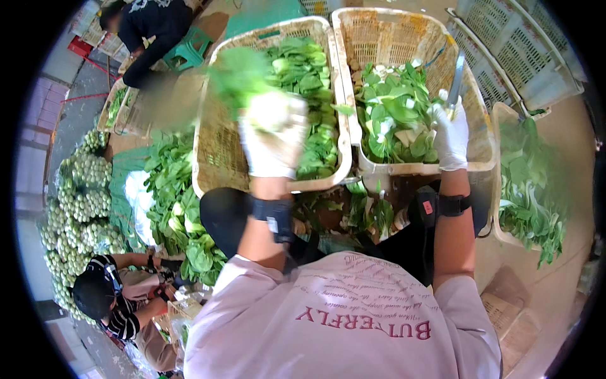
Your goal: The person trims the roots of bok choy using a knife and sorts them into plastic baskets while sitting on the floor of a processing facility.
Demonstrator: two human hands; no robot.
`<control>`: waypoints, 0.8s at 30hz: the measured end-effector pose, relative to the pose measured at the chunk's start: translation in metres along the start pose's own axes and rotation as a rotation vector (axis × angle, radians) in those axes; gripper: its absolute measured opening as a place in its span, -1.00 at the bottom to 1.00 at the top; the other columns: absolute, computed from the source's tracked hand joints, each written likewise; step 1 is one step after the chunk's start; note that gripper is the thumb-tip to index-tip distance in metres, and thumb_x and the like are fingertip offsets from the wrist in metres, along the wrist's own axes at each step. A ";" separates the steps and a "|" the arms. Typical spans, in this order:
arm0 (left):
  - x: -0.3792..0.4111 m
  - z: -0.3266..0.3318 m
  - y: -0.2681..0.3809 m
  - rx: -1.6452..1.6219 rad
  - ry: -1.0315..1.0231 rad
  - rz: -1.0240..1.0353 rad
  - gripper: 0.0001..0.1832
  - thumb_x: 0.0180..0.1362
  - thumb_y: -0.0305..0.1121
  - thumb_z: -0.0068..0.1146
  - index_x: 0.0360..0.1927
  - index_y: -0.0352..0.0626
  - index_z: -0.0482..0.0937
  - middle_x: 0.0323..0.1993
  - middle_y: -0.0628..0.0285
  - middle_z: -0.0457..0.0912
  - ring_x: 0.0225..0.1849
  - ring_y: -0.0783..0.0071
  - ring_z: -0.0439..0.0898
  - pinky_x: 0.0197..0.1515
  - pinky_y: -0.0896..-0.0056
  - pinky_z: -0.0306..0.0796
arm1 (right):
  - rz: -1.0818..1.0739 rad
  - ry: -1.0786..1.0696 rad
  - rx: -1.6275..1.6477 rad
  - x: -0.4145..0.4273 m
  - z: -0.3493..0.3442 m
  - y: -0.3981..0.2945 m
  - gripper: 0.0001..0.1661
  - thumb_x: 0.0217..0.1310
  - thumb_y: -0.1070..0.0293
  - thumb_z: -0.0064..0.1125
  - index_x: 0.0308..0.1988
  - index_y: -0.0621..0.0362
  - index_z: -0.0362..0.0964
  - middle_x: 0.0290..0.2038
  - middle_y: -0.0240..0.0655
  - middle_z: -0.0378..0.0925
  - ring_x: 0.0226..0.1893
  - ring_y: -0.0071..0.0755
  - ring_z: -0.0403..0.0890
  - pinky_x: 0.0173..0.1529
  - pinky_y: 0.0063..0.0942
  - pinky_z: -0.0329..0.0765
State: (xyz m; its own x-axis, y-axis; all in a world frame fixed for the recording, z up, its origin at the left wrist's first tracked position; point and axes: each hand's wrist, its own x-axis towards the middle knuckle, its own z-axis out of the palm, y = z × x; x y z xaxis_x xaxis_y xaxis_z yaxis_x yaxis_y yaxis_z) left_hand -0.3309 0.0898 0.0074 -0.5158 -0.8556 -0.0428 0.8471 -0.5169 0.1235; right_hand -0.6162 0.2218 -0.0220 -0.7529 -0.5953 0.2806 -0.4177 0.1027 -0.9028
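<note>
My left hand (273,147), in a white glove, grips a head of bok choy (239,73). Motion blurs both; the leaves point up and left, over the left plastic crate (218,163). Rows of bok choy heads (303,71) lie inside that crate. My right hand (452,139), also gloved, is closed around a knife (456,78) with its blade pointing up. It hovers at the right side of a second plastic crate (378,33). Loose leaves and cut stem pieces (393,104) lie in that one. The knife's handle is mostly hidden by my fingers.
A heap of bok choy (173,189) lies left of my knees, beside bagged produce (85,208). More leaves fill a crate (496,189) at right. Stacked crates (511,57) stand upper right. One person (156,28) sits upper left, another (118,303) lower left.
</note>
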 end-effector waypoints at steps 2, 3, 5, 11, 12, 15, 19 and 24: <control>-0.007 -0.021 0.083 0.094 -0.039 0.162 -0.45 0.03 -0.10 0.07 0.01 -0.26 0.34 -0.14 0.00 0.45 -0.15 0.14 0.49 -0.21 0.34 0.50 | 0.100 -0.031 0.251 -0.010 -0.004 -0.024 -0.61 0.21 0.32 0.04 0.05 0.09 0.30 -0.32 -0.39 0.47 -0.48 -0.63 0.45 -0.48 -0.70 0.39; -0.014 -0.035 0.133 0.156 0.018 0.332 -0.45 0.06 -0.05 0.01 0.04 -0.21 0.35 -0.06 -0.04 0.43 -0.06 0.11 0.47 -0.12 0.28 0.48 | 0.137 -0.068 0.287 -0.007 -0.007 -0.018 -0.58 0.25 0.35 0.01 0.10 0.11 0.24 -0.22 -0.31 0.51 -0.44 -0.60 0.47 -0.48 -0.68 0.40; -0.040 -0.063 0.213 0.496 0.333 0.682 -0.39 0.10 0.07 -0.09 0.11 -0.15 0.32 0.06 -0.03 0.37 0.05 0.04 0.40 0.02 0.12 0.39 | 0.168 -0.127 0.545 -0.011 -0.007 -0.021 -0.60 0.27 0.39 0.01 0.09 0.18 0.25 -0.15 -0.33 0.53 -0.39 -0.67 0.50 -0.41 -0.75 0.41; -0.069 -0.037 0.238 0.533 0.593 0.628 -0.25 0.24 0.14 -0.41 0.35 -0.20 -0.02 0.37 0.03 0.03 0.39 0.14 -0.01 0.36 0.13 -0.03 | 0.166 -0.142 0.433 -0.018 -0.011 -0.032 -0.59 0.27 0.43 -0.04 0.09 0.29 0.23 -0.18 -0.24 0.56 -0.47 -0.73 0.45 -0.49 -0.79 0.33; -0.054 -0.026 0.227 0.672 0.485 0.563 -0.25 0.27 0.10 -0.45 0.35 -0.27 -0.07 0.39 0.02 -0.02 0.41 0.17 -0.06 0.38 0.16 -0.07 | 0.155 -0.111 0.384 -0.018 -0.013 -0.037 -0.59 0.27 0.41 -0.05 0.09 0.29 0.24 -0.19 -0.24 0.56 -0.48 -0.73 0.44 -0.49 -0.79 0.32; 0.017 -0.042 0.213 1.433 -0.151 0.242 -0.44 0.31 -0.08 -0.37 0.24 -0.24 0.19 0.32 0.07 0.17 0.33 0.31 0.15 0.38 0.28 -0.07 | 0.157 -0.062 0.256 -0.024 -0.003 -0.057 -0.58 0.27 0.35 -0.05 0.09 0.27 0.27 -0.30 -0.31 0.58 -0.54 -0.73 0.41 -0.53 -0.79 0.28; 0.110 -0.056 0.099 1.675 -0.151 -0.409 -0.64 0.22 -0.18 -0.04 0.08 0.03 0.45 0.08 0.26 0.48 0.10 0.41 0.43 0.15 0.30 0.30 | 0.117 -0.094 0.066 -0.021 -0.006 -0.062 -0.59 0.26 0.31 -0.01 0.07 0.24 0.32 -0.46 -0.42 0.54 -0.61 -0.75 0.36 -0.59 -0.82 0.21; 0.191 -0.203 -0.005 2.634 -0.671 -0.747 -0.64 0.01 -0.43 -0.04 -0.08 -0.18 0.55 -0.14 -0.07 0.59 -0.08 0.04 0.55 -0.03 0.28 0.42 | 0.180 -0.109 0.163 -0.018 0.008 -0.064 -0.63 0.24 0.36 0.03 0.04 0.22 0.34 -0.50 -0.44 0.49 -0.64 -0.79 0.30 -0.66 -0.84 0.14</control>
State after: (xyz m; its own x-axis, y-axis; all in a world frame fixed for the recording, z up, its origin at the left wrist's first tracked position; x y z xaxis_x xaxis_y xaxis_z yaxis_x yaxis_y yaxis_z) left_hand -0.4078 -0.0766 -0.2022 -0.7748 -0.3876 -0.4995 -0.5831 0.7435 0.3274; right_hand -0.5716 0.2199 0.0281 -0.7445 -0.6625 0.0823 -0.1884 0.0902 -0.9779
